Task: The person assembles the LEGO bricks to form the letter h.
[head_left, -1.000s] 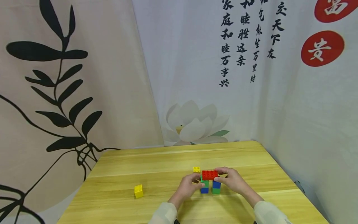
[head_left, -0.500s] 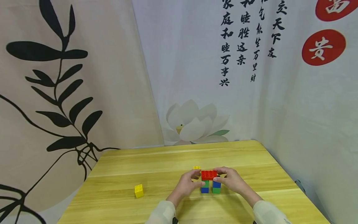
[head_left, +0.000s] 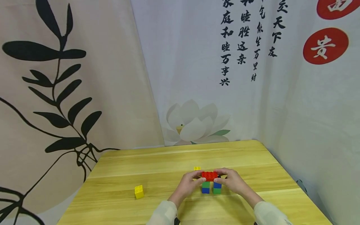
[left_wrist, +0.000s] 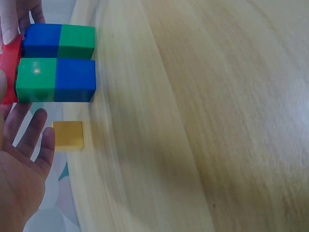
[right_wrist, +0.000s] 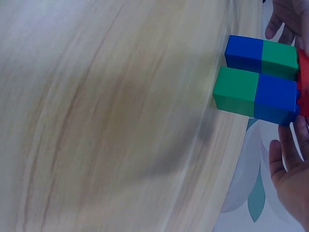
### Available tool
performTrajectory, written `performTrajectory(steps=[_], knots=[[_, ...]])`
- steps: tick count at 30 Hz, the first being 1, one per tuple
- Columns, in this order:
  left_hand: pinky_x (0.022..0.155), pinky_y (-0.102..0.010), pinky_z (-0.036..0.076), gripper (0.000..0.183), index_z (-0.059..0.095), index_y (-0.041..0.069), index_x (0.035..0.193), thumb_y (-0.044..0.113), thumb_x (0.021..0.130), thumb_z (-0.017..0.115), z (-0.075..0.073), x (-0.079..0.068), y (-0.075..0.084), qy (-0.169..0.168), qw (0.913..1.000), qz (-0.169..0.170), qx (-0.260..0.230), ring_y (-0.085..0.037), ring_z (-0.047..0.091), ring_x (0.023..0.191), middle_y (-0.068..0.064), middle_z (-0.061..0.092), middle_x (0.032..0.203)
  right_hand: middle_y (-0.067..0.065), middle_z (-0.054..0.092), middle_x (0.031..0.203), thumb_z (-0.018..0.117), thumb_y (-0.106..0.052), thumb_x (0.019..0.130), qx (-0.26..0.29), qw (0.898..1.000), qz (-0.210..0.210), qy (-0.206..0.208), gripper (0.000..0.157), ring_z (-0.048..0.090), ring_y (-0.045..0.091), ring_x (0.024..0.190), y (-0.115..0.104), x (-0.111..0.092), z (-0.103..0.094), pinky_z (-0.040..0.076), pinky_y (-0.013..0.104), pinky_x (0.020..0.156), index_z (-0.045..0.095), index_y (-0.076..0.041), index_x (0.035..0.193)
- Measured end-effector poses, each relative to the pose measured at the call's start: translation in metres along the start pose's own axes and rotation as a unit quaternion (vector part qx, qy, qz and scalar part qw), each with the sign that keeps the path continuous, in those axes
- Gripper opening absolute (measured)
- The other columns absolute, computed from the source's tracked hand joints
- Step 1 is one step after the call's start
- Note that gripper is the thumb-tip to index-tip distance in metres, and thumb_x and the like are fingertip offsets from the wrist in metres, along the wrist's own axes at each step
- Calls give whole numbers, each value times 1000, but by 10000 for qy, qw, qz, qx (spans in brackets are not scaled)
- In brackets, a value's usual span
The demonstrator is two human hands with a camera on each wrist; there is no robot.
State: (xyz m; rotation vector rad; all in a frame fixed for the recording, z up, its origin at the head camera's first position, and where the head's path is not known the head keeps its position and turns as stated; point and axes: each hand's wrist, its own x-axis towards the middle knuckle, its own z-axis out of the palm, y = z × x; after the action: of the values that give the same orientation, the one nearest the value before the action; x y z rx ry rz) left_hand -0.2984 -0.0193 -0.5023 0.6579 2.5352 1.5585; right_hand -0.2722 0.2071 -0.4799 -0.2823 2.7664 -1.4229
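Note:
A red toy building brick (head_left: 209, 176) bridges the tops of two short stacks. My left hand (head_left: 185, 187) holds its left end between thumb and fingers. At the other end, the thumb and fingers of my right hand (head_left: 232, 181) pinch it. The left stack has a green brick (head_left: 206, 184) over a blue brick (head_left: 205, 190). In the right stack, a blue brick (head_left: 217, 185) is above a green brick (head_left: 217, 191). A narrow gap separates the stacks. Whether the red brick is fully seated cannot be told.
One yellow brick (head_left: 139, 191) lies on the wooden table (head_left: 112, 175), left of the hands. Another yellow brick (head_left: 197, 168) stands behind the left hand, partly hidden. A printed cloth (head_left: 194, 78) hangs behind the table.
My left fingers have risen from beside the green brick to the red brick's left end. The red brick has shifted slightly left. My right hand keeps its hold.

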Motion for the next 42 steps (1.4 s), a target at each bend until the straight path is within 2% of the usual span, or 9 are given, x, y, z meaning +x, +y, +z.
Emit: performTrajectory(steps=[9,17,24,29,32,38,42], knots=[[80,-29,54,44,64,14,130,37,93,66,0,1,2,-89,9999,2,135,-12,63,99,0,72,111,7,68,121,75,-28,86,70,9999,63,84,45,61,24,110,3,-1,2,54,36,83,66,-9,127],[84,-36,54,44,64,17,130,40,93,65,-1,2,5,-220,9989,-254,338,-14,61,101,2,71,112,7,67,123,78,-20,84,43,9995,217,213,61,61,26,113,13,-4,4,53,41,88,55,-9,139],[85,-38,54,35,67,19,123,38,93,66,-4,2,9,-330,9980,-264,460,-15,61,102,4,71,110,8,69,120,77,-19,85,-53,9997,211,83,56,62,26,111,14,-5,2,53,46,89,58,-6,135],[86,-39,54,36,67,19,124,38,93,66,-6,3,9,-389,9976,-270,501,-14,61,103,4,71,111,8,63,131,76,-29,85,-57,9999,119,105,55,59,28,118,11,-3,0,51,50,94,60,-12,135],[85,-38,54,35,67,20,123,39,93,65,-7,3,9,-413,9975,-277,497,-14,61,102,5,71,111,7,62,134,73,-35,87,-111,9998,-61,132,50,57,29,120,9,-1,-1,51,47,94,63,-15,132],[81,-34,54,32,69,20,119,39,93,65,-7,4,7,-444,9975,-146,531,-14,62,100,4,72,109,13,64,131,68,-36,91,-111,9996,-248,-2,43,60,30,118,12,-1,-1,51,34,83,66,-11,126],[81,-34,55,35,68,19,121,39,93,65,-6,5,6,-379,9976,-96,565,-13,62,99,3,72,110,12,65,130,68,-36,91,-117,9997,-225,50,43,61,28,116,14,-1,2,52,36,84,66,-12,127]])
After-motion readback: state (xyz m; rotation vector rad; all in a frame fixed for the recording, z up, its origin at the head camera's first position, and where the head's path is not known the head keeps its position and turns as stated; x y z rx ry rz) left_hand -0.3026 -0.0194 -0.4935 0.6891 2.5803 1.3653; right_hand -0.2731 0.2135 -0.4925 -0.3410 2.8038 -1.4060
